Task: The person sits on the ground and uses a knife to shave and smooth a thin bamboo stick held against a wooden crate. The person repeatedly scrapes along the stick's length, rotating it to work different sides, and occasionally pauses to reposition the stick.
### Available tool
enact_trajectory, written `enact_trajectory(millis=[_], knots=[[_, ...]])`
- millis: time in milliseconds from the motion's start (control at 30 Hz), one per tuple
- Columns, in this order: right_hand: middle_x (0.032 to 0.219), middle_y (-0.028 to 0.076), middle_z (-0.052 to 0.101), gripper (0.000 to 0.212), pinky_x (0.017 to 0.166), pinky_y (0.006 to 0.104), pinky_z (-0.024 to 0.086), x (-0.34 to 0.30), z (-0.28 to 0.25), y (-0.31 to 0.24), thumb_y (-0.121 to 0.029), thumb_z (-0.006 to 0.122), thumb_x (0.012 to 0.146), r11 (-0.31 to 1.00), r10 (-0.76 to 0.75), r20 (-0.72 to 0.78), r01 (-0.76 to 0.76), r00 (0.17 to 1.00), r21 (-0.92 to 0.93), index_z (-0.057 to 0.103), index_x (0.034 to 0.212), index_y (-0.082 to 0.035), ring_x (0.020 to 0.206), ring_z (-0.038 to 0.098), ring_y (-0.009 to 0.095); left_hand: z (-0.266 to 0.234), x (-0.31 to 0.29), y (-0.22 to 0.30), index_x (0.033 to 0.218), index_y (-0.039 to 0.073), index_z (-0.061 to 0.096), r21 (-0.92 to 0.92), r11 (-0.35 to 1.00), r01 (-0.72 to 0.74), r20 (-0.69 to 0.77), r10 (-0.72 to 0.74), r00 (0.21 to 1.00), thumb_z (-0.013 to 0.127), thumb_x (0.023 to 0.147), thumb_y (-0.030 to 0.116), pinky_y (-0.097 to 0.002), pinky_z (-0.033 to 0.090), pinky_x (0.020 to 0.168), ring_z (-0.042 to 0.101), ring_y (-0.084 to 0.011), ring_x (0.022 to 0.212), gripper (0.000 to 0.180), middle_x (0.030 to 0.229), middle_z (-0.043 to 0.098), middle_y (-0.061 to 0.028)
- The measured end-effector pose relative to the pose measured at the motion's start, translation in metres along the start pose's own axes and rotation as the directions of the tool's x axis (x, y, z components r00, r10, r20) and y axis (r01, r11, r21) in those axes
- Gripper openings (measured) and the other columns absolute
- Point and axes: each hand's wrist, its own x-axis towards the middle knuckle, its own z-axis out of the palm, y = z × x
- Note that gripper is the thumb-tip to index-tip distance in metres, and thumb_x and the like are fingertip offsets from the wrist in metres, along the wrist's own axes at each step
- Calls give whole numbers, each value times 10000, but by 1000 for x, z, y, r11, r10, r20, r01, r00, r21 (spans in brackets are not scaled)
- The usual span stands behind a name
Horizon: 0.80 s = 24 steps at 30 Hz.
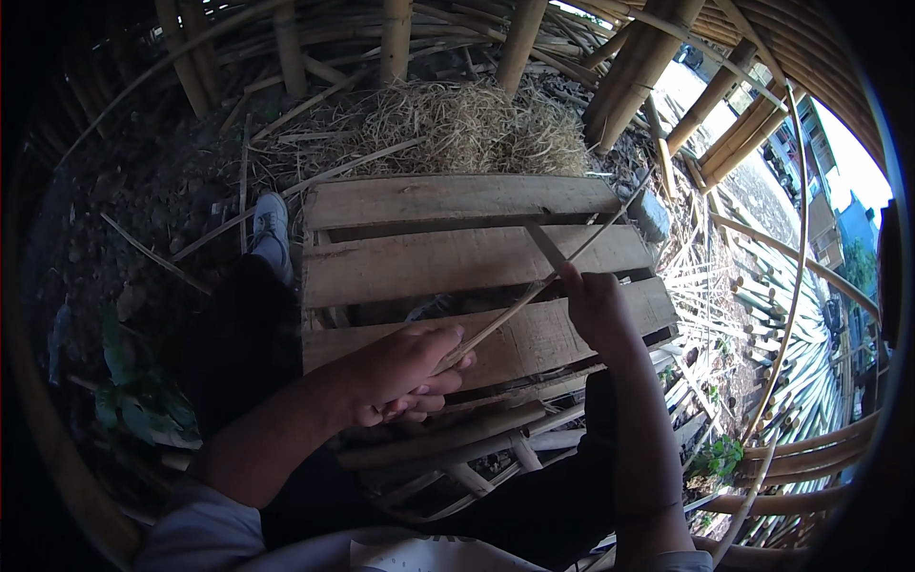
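My left hand (pixel 415 374) is closed around the near end of a thin bamboo strip (pixel 507 316). The strip slants away to the far right over a slatted wooden bench (pixel 400 267), its far tip past the bench's right edge. My right hand (pixel 600 310) grips a knife; its handle is hidden in my fist. The flat knife blade (pixel 546 246) points to the far left and crosses the strip just in front of my right fingers. Whether its edge is cutting into the strip, I cannot tell.
Dry shavings (pixel 467 129) lie heaped beyond the bench, near upright bamboo posts (pixel 396 43). My shoe (pixel 271 224) rests on dark ground left of the bench. Many cut bamboo lengths (pixel 801 353) lie in sunlight at right. A long bent strip (pixel 803 229) arcs there.
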Motion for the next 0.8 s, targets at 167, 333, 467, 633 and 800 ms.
enact_trajectory(millis=[167,333,467,633,800], knots=[[608,300,556,534,550,502,454,-22,20,-29,-338,537,1051,999,6,-3,-6,1000,46,634,714,65,640,614,509,0,0,4,985,105,473,21,1000,12,-47,-11,999,308,1120,388,-182,242,368,259,-13,350,355,531,351,82],[625,305,581,562,573,500,475,2,0,-11,-374,530,1051,999,43,17,-43,999,-22,649,722,66,645,613,514,-3,1,-1,1006,85,480,21,1000,-10,-30,10,1000,314,1118,378,-197,261,365,276,-19,353,355,534,360,76],[655,303,602,565,602,529,486,-2,8,-6,-389,522,1049,993,-2,-96,-9,995,-120,668,739,60,683,632,518,-4,-4,5,1048,60,487,98,995,-23,-16,24,1000,311,1112,375,-207,278,372,304,-29,370,366,549,369,68],[647,303,595,566,611,533,494,-3,-4,-11,-388,526,1051,997,73,33,-72,997,-32,657,745,70,657,637,496,6,-12,6,1003,80,492,141,990,-23,-78,34,996,310,1122,383,-184,264,367,279,-16,348,373,529,365,72],[617,297,592,582,563,509,490,11,-9,-4,-377,504,1064,984,172,13,-171,985,-51,632,726,79,625,631,489,2,-5,3,1012,79,493,91,994,-54,-14,56,998,309,1122,373,-183,268,374,290,-17,354,364,540,373,71]])
